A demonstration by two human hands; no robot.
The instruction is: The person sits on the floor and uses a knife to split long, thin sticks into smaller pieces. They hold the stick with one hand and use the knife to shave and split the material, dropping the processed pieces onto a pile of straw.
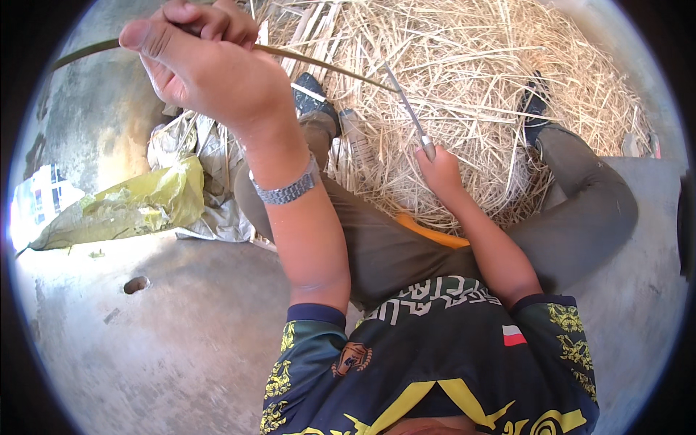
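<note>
My left hand [206, 65] is raised at the upper left, fingers closed round a long thin greenish-brown strip [326, 65] that looks like split bamboo. One end of the strip runs out past the left wall; the other slants down toward the middle. In my right hand [440, 172], lower and nearer my lap, is a knife [407, 103] with a pale handle and a narrow blade pointing up and away. The strip's right end meets the blade in this view; whether they touch, I cannot tell. A metal watch [284, 190] is on my left wrist.
A heap of pale straw-like shavings [471, 65] spreads between and beyond my bent legs. A yellow sack [138, 203] and a whitish sack [217, 217] lie at left. The concrete floor [181, 341] has a small hole [135, 284]. Something orange [431, 230] lies by my lap.
</note>
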